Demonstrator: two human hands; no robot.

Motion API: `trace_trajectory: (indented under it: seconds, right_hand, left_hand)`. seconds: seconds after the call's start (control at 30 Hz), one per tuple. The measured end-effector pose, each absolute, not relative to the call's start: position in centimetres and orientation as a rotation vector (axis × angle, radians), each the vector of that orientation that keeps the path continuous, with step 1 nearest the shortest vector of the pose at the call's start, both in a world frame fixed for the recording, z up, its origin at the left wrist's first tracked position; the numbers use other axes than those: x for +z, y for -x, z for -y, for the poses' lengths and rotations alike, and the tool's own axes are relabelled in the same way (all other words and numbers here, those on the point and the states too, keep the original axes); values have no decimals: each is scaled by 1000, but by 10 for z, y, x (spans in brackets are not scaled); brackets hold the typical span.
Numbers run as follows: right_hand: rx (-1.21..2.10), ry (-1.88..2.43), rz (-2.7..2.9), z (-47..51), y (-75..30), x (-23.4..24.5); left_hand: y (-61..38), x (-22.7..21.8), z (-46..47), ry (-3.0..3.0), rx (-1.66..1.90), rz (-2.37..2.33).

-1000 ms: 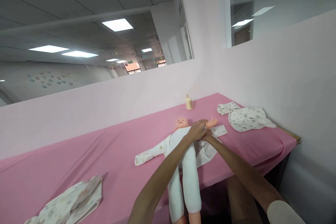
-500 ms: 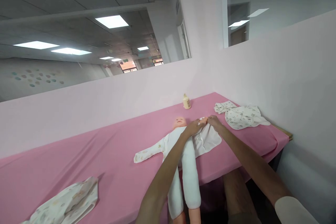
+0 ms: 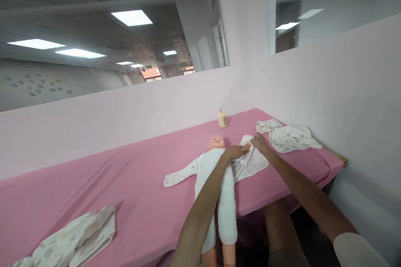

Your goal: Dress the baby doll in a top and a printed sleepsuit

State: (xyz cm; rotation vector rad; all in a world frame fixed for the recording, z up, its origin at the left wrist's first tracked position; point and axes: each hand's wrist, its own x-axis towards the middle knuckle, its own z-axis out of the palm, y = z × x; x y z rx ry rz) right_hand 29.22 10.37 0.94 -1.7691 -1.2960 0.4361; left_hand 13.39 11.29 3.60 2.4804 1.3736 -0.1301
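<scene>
A baby doll in white clothing lies on its back on the pink-covered table, its legs hanging over the front edge. One printed sleeve of a baby top covers its arm on the left. My left hand is closed around the doll's other arm near the wrist, and the doll's small hand shows beyond my fingers. Under that arm the top's white open side is spread out. My right hand pinches the edge of this cloth, just right of the doll's hand.
A cream bottle stands near the back wall. Printed baby clothes lie at the right end of the pink table cover. Another printed cloth lies crumpled at the front left.
My right hand has drawn slightly right, away from the doll's hand, with the cloth edge. More of the doll's hand and the cloth around it now shows. My left hand stays on the arm.
</scene>
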Motion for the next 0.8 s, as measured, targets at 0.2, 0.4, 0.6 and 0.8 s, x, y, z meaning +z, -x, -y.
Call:
trace_trajectory:
  seconds: [0.2, 0.4, 0.6, 0.8]
  right_hand:
    - [404, 1703, 1479, -78, -274, 17]
    - [417, 1646, 1483, -80, -277, 10]
    - [452, 1618, 1429, -82, -270, 4]
    - [533, 1470, 1422, -70, -232, 5]
  left_hand:
    - [-138, 32, -114, -2531, -91, -1455]
    - [-131, 40, -108, -2641, -155, -1362]
    - [-123, 44, -98, -2760, -181, -1369]
    - [-126, 42, -101, -2781, -49, -1552]
